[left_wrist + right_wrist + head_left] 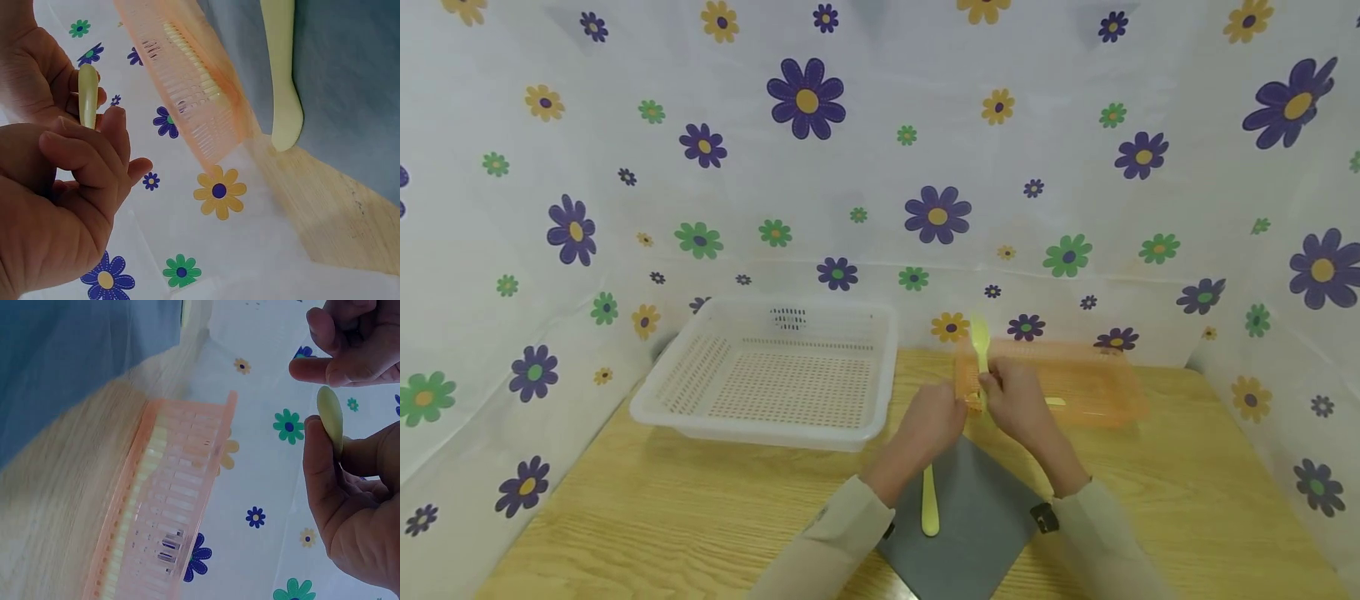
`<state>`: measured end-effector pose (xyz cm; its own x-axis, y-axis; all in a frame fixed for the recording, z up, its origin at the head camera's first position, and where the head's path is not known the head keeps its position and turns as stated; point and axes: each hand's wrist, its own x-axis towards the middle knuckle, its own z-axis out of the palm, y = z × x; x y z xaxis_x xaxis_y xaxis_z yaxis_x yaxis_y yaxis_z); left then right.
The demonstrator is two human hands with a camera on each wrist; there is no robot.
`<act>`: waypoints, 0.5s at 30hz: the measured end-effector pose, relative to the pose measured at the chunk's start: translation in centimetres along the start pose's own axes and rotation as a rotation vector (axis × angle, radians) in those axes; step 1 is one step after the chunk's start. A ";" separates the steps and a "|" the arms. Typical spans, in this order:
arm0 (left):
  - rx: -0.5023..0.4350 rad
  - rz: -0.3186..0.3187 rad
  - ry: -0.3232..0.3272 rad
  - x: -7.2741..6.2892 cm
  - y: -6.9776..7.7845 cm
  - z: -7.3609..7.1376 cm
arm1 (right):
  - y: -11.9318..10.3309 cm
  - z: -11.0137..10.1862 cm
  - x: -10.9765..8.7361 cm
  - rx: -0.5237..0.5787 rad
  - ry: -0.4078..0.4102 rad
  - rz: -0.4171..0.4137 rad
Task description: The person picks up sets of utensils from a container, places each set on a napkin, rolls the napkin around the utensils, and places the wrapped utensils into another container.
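Note:
A pale yellow-green fork [980, 337] stands nearly upright in my right hand [1017, 398], which pinches its handle between thumb and fingers. Its rounded handle end [330, 415] pokes out toward the wrist cameras. Close beside the handle is my left hand [934, 414], its fingers [115, 134] loosely bent and gripping nothing visible. Below the hands, a grey square mat [973, 517] lies on the table. On it rests a second yellow-green utensil [930, 504], handle toward me; its head is hidden behind my left arm.
A white perforated basket [876, 417] stands on the left of the wooden table [700, 500]. At the back right is a translucent orange basket [1123, 408] with yellow-green pieces [1056, 402] inside. A white flowered sheet [880, 167] encloses the table's back and sides.

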<state>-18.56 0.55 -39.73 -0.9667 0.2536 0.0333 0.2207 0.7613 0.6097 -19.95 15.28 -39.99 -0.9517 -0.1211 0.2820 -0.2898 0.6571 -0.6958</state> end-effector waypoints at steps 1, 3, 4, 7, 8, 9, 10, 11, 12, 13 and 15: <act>0.006 0.006 -0.001 -0.2 0.0 0.0 | -0.1 0.1 -0.1 0.003 -0.004 0.001; 0.007 0.014 -0.008 -0.5 -0.1 -0.1 | -0.2 0.3 -0.4 0.013 -0.020 0.012; 0.001 0.014 -0.012 -0.7 -0.1 -0.1 | -0.3 0.4 -0.6 0.019 -0.029 0.017; 0.008 0.016 -0.012 -1.3 -0.3 -0.2 | -0.5 0.6 -1.0 0.040 -0.055 0.031; 0.006 0.016 -0.011 -1.5 -0.3 -0.2 | -0.6 0.7 -1.1 0.045 -0.064 0.037; 0.013 0.017 -0.007 -1.7 -0.4 -0.2 | -0.6 0.8 -1.2 0.046 -0.069 0.044; 0.019 0.023 0.000 -1.9 -0.5 -0.2 | -0.7 0.9 -1.3 0.047 -0.073 0.043; 0.031 0.027 0.005 -2.2 -0.5 -0.2 | -0.8 1.0 -1.4 0.047 -0.079 0.048; 0.042 0.032 0.008 -2.4 -0.6 -0.2 | -0.8 1.1 -1.5 0.050 -0.085 0.050; 0.050 0.036 0.010 -2.6 -0.6 -0.2 | -0.8 1.1 -1.5 0.056 -0.093 0.054; 0.080 0.051 0.021 -3.0 -0.7 -0.2 | -0.8 1.2 -1.7 0.069 -0.109 0.059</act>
<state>-15.88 -0.83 -40.14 -0.9563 0.2811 0.0799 0.2785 0.7932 0.5415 -18.20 14.06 -40.74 -0.9715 -0.1663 0.1689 -0.2360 0.6129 -0.7541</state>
